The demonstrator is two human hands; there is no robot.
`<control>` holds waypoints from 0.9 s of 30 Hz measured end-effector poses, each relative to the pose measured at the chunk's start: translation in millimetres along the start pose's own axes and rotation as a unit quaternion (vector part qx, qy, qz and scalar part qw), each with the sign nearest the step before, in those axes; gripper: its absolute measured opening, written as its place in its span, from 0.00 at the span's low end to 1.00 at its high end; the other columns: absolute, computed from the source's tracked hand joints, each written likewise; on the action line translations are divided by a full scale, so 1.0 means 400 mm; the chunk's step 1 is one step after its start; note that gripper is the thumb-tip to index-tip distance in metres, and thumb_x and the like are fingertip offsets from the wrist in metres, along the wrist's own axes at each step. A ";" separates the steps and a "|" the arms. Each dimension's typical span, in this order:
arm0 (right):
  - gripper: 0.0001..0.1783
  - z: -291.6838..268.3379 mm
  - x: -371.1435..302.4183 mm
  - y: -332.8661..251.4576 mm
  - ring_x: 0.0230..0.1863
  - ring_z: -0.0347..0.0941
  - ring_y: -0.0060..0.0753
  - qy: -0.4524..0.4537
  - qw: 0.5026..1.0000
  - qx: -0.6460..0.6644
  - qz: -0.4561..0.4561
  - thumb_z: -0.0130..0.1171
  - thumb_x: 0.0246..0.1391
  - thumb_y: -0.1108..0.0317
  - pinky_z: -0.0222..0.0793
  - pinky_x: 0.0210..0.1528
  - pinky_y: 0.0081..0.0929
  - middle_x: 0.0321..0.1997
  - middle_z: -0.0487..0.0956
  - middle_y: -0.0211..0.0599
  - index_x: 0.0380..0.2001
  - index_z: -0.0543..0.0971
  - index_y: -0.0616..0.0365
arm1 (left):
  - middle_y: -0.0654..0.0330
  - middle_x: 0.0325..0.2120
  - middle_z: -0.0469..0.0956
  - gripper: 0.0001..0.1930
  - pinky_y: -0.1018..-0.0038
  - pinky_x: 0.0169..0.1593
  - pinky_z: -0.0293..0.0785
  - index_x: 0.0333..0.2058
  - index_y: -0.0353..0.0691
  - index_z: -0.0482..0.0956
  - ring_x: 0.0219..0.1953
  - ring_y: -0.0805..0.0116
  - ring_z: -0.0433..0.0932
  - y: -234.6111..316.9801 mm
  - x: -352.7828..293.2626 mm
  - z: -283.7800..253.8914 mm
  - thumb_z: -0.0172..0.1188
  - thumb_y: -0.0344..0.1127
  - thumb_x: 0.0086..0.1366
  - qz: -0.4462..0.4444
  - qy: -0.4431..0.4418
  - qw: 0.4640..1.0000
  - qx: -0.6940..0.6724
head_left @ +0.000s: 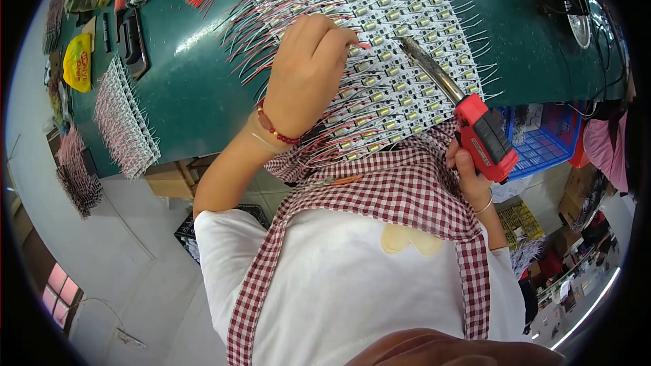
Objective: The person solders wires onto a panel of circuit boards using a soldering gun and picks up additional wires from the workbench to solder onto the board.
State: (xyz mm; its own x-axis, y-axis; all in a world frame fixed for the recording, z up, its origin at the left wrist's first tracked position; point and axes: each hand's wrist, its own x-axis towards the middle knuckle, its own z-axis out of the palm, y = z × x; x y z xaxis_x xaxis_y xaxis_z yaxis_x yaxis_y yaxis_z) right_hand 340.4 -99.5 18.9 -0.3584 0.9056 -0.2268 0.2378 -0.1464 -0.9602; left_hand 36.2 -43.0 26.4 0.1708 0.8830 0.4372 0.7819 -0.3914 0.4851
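- Green worktop (180, 98) filled the upper view, bending toward the dark fisheye rim.
- Cut off at the top edge: part of the LED panel (390, 61) and a black device (566, 0) with a round green face.
- Hidden: most of my left fingertips, behind the hand itself; part of my right palm and fingers, behind the tool. Could not tell whether the hot end touched the panel.
- Blue basket (542, 156), below the worktop at right: a whitish piece and thin, wiry bits inside, otherwise indistinct.
- Yellow crate (522, 220), lower down: contents too small to identify; pale strands (527, 252) spilled just beside it.
- Black crate (184, 236), left: partly covered by my sleeve, contents unclear.
- Left hand (308, 71): fingers drawn together in a narrow pinch on a red wire (364, 46), its short end projecting over the panel.
- Right hand (471, 173): wrapped around the red-and-black soldering tool (485, 137), metal barrel angled up-left.
- Panel lay beneath my left hand, its near edge against my checked apron (380, 193); the tool's end was over it, right of the pinch.
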 end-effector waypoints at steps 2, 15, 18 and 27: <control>0.18 -0.002 0.003 -0.003 0.24 0.67 0.21 -0.003 1.000 -0.006 -0.001 0.52 0.60 0.57 0.64 0.28 0.20 0.24 0.72 0.33 0.28 0.73 0.64 | 0.57 0.28 0.71 0.08 0.66 0.34 0.69 0.31 0.36 0.76 0.31 0.59 0.72 0.011 -0.007 0.000 0.60 0.20 0.51 -0.006 0.010 1.000 -0.013; 0.11 -0.029 -0.021 0.033 0.26 0.76 0.36 -0.013 0.996 -0.083 -0.009 0.63 0.46 0.66 0.70 0.29 0.28 0.28 0.79 0.38 0.32 0.80 0.61 | 0.60 0.25 0.65 0.09 0.70 0.34 0.67 0.31 0.38 0.78 0.30 0.62 0.68 0.011 -0.052 0.053 0.57 0.25 0.48 0.020 -0.086 0.995 0.040; 0.10 -0.028 -0.015 0.026 0.26 0.76 0.36 -0.027 0.995 -0.092 -0.002 0.63 0.47 0.65 0.69 0.29 0.27 0.27 0.79 0.38 0.31 0.80 0.61 | 0.60 0.25 0.66 0.09 0.69 0.35 0.67 0.31 0.38 0.79 0.31 0.62 0.68 0.011 -0.048 0.050 0.57 0.25 0.48 0.025 -0.091 0.995 0.027; 0.11 -0.020 -0.010 0.055 0.23 0.74 0.36 -0.027 0.985 -0.147 -0.088 0.63 0.46 0.64 0.68 0.26 0.27 0.27 0.77 0.37 0.30 0.79 0.60 | 0.60 0.21 0.64 0.11 0.70 0.30 0.66 0.31 0.36 0.79 0.26 0.64 0.66 0.004 -0.036 0.054 0.60 0.22 0.45 0.069 -0.061 0.996 0.004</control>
State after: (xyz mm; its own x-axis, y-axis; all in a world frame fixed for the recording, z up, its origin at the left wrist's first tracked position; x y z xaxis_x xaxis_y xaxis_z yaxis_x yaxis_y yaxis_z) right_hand 354.2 -103.3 0.1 -0.4625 0.8834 -0.0761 0.4164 0.1406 -0.8982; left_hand 48.1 -50.9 4.5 0.3478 0.8459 0.4042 0.7505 -0.5096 0.4207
